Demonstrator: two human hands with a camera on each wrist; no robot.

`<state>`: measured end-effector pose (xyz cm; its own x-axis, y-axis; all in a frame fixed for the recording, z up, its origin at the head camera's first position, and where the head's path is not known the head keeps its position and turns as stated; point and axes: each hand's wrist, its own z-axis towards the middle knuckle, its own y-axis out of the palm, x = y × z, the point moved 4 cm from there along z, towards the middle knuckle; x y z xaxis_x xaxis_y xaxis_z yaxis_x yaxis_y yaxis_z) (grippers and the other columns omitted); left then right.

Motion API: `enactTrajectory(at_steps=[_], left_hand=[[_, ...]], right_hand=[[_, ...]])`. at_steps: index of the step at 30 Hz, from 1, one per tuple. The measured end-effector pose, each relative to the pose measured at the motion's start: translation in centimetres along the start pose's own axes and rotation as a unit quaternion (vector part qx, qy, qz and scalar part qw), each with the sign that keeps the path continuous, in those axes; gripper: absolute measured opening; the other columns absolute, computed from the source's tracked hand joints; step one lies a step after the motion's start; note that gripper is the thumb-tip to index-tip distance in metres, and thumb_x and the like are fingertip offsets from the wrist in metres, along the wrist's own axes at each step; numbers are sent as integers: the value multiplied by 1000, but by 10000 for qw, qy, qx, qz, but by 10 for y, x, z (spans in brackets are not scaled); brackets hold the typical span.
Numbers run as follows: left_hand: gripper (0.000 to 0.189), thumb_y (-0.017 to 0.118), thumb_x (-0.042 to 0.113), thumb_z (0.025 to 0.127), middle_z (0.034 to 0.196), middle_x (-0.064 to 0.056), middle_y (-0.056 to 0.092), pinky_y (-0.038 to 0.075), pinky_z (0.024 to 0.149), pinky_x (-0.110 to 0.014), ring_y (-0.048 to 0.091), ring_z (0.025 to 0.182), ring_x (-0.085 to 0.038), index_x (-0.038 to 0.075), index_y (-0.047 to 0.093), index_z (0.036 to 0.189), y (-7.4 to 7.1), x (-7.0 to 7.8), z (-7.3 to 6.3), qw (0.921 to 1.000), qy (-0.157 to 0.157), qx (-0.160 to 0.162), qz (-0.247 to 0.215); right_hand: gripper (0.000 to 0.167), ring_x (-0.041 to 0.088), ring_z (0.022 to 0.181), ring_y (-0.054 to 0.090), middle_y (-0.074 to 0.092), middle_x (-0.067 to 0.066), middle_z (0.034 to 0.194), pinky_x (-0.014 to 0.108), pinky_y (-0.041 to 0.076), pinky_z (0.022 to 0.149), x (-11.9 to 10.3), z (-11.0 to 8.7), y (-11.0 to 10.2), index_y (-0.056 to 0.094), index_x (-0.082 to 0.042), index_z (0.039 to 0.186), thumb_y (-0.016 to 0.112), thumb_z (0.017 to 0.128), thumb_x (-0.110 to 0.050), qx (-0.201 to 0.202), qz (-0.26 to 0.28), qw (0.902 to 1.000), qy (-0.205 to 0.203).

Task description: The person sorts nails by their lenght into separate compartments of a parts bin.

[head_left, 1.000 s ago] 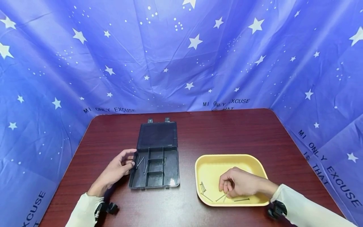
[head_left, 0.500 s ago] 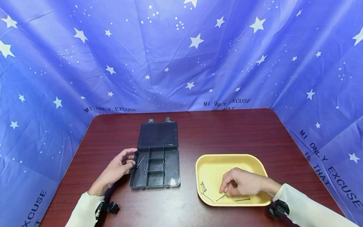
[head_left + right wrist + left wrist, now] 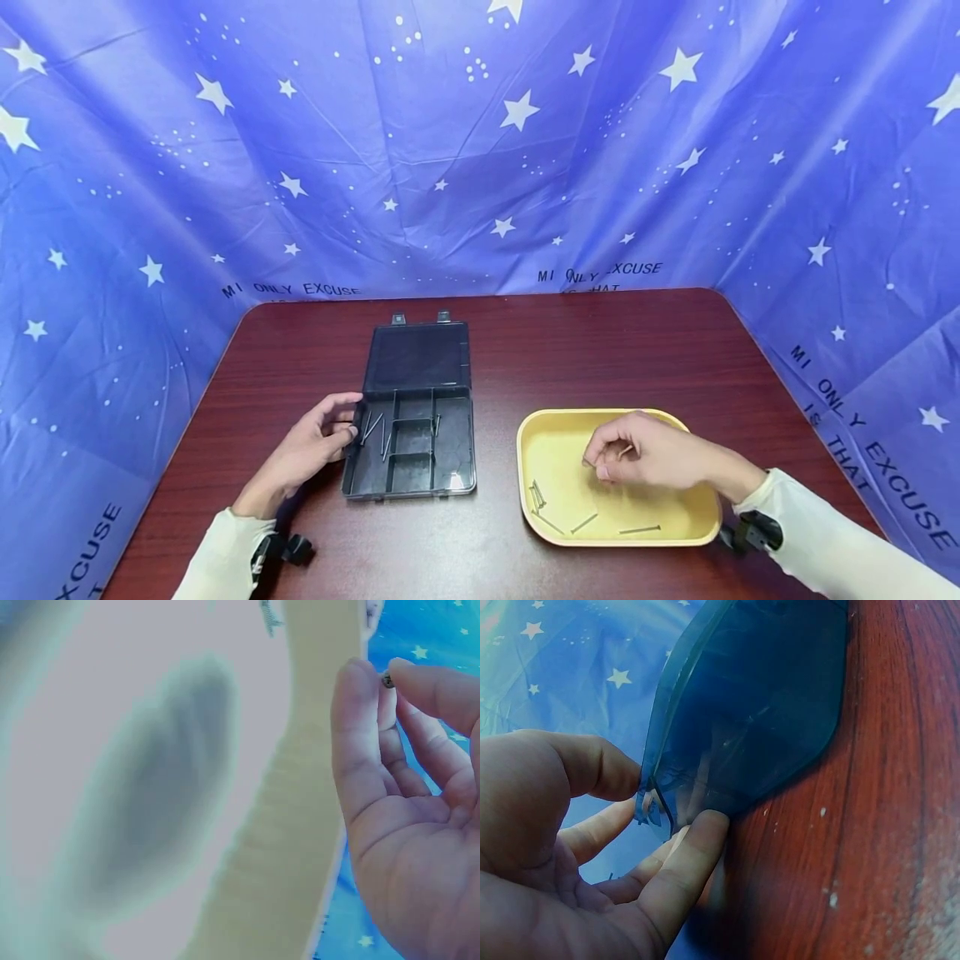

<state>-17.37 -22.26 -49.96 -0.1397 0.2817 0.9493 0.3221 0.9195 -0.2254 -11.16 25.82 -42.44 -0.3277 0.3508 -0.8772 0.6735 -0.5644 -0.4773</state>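
Note:
A dark, see-through compartment box point(image 3: 453, 450) lies with its lid point(image 3: 418, 357) folded back. My left hand point(image 3: 306, 450) holds the box by its left side; in the left wrist view, fingertips sit at the corner of the clear wall point(image 3: 757, 727). Several screws point(image 3: 385, 437) lie in the left compartment, and one screw point(image 3: 437, 426) is near a divider farther right. Over the yellow tray point(image 3: 527, 467), my right hand point(image 3: 652, 454) pinches a screw point(image 3: 388, 679) between thumb and finger; its head shows a recess, and its shank is mostly hidden.
Several loose screws point(image 3: 537, 495) remain on the tray floor, along its left and front sides. The dark red wooden table point(image 3: 480, 542) bears both containers, with a gap between them. A blue star-patterned curtain point(image 3: 450, 150) rises behind and at both sides.
My right hand has risen from the tray floor and shifted slightly right and back, bringing up the pinched screw. The left hand and the box have stayed in place.

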Motion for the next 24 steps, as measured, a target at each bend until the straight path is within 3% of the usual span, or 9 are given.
enactTrajectory(at_steps=[10, 24], left_hand=[[56, 63, 6, 104, 142, -26, 49, 55, 69, -28, 60, 105, -14, 11, 43, 156, 2, 0, 0, 9999, -79, -9, 101], [55, 63, 5, 104, 140, -27, 50, 52, 66, -26, 60, 101, -11, 9, 43, 155, 1, 1, -1, 10000, -8, 19, 65]], right_hand=[[16, 15, 80, 75, 77, 4, 93, 32, 62, 69, -32, 14, -38, 75, -10, 115, 73, 99, -7, 920, -363, 9950, -124], [17, 14, 77, 76, 77, 6, 89, 36, 64, 68, -65, 37, -67, 70, 5, 114, 66, 98, 9, 2096, 262, 9755, -617]])
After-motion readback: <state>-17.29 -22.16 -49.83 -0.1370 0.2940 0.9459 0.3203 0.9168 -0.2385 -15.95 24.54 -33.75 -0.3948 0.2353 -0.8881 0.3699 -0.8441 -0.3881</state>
